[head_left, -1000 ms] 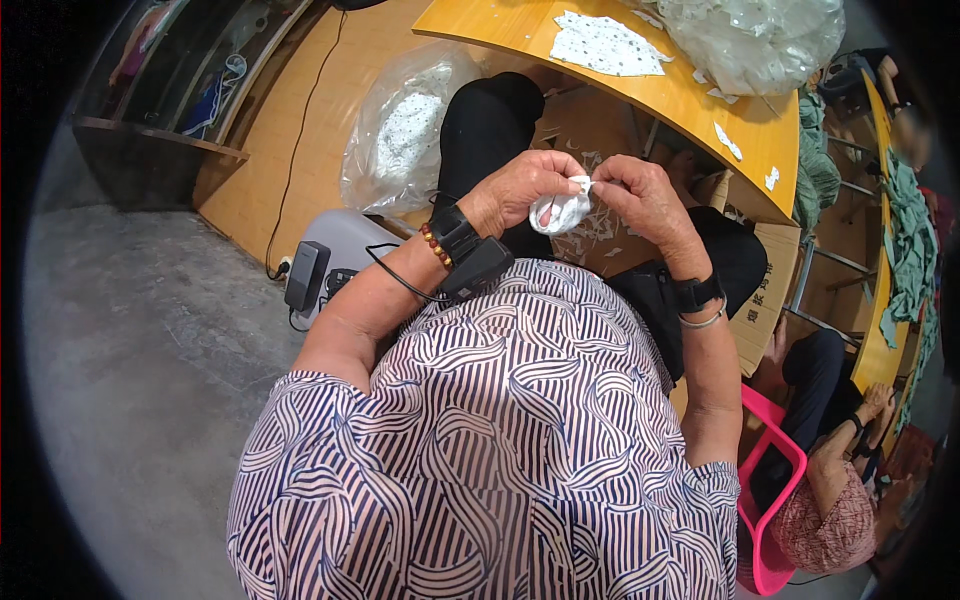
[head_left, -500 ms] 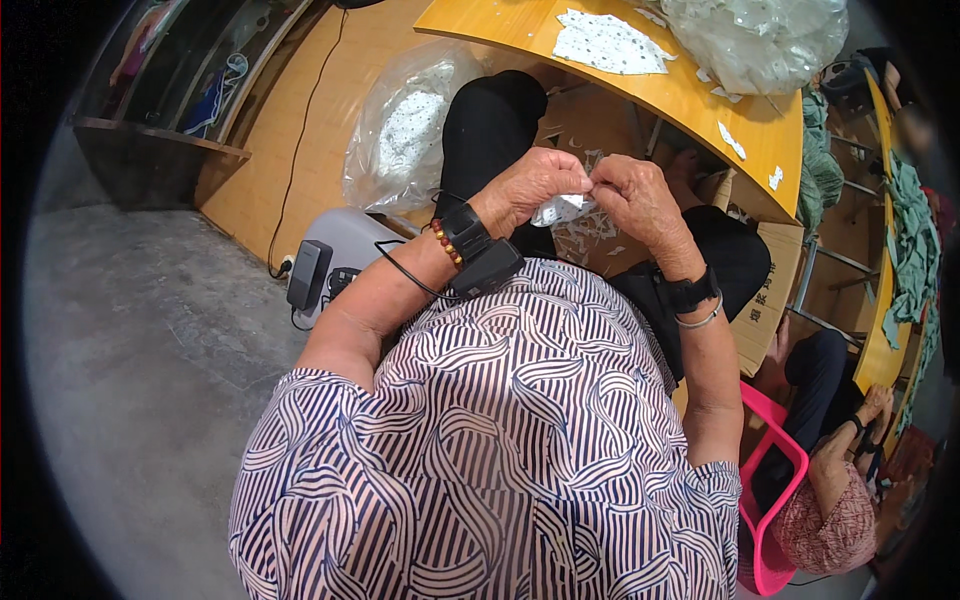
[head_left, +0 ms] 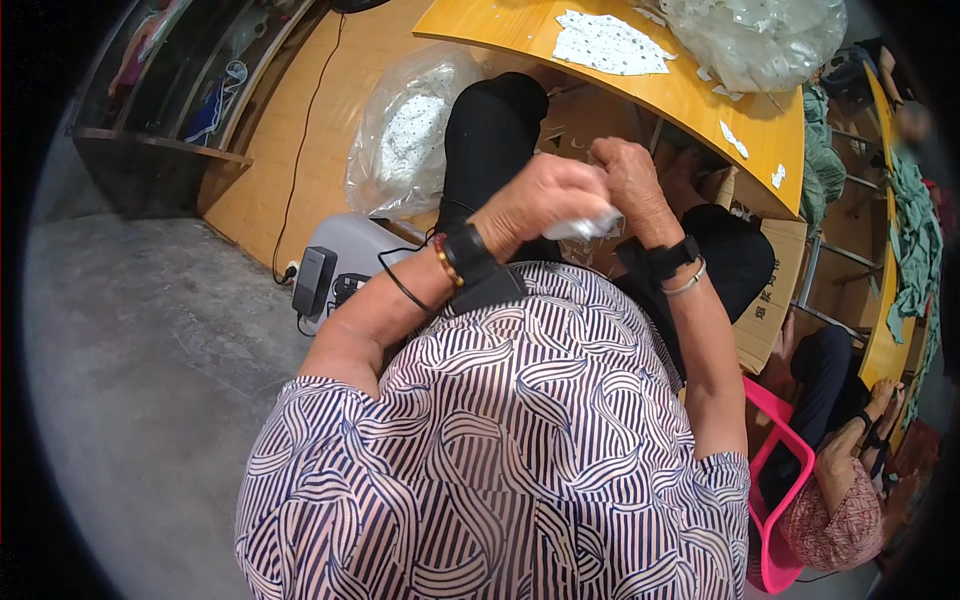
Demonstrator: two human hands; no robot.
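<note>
My left hand [head_left: 552,196], fingers closed, grips a small piece of white cloth [head_left: 583,226] over my lap; hand and cloth are smeared by motion. Beside it my right hand [head_left: 630,184] is curled shut, its fingertips close to the left knuckles. What my right fingers pinch, if anything, is too small or hidden to make out. A white spotted cloth [head_left: 608,44] lies flat on the table ahead, with white scraps [head_left: 733,139] near its edge.
A clear plastic bag [head_left: 410,140] of white spotted cloth stands left of my knee. Another plastic bag [head_left: 757,40] sits on the yellow table [head_left: 490,22]. At right are a cardboard box [head_left: 775,290], a pink chair [head_left: 790,500] and a seated person [head_left: 835,515]. A cord [head_left: 293,170] hangs at left.
My left hand has turned over and moved slightly right with the white cloth. My right hand has turned more upright and its wrist has shifted left.
</note>
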